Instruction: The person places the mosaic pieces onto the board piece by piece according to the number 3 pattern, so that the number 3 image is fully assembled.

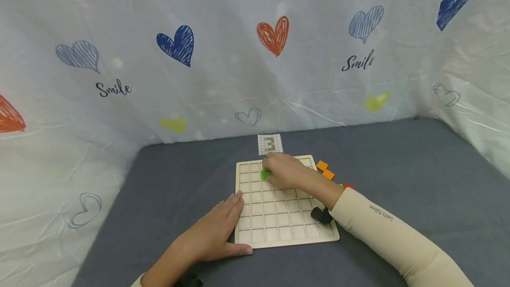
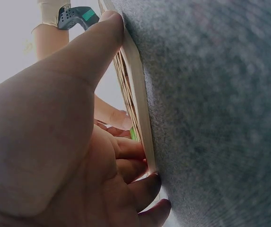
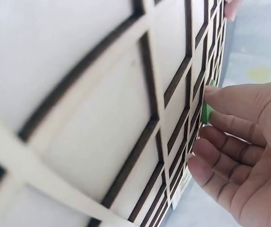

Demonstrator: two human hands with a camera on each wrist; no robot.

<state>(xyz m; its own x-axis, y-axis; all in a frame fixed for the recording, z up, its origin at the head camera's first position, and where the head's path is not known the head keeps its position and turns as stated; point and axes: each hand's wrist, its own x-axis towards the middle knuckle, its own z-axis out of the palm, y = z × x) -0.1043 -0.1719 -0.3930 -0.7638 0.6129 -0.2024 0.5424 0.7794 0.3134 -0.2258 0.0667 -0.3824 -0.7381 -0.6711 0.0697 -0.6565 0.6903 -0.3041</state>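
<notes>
Near left, the left hand [image 1: 214, 231] is laid unclenched, thumb splayed, against the wooden grid board [image 1: 269, 220]; farther off, a green tile [image 1: 264, 175] is pinched by the right hand [image 1: 285, 171].

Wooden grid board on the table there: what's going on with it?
A person is working at the wooden grid board. Their right hand pinches a green tile over the far part of the grid, while their left hand rests against the board's left edge. No tiles show in the nearest rows. Two orange tiles lie just right of the board, and a small card with a coloured grid pattern lies beyond it.
</notes>
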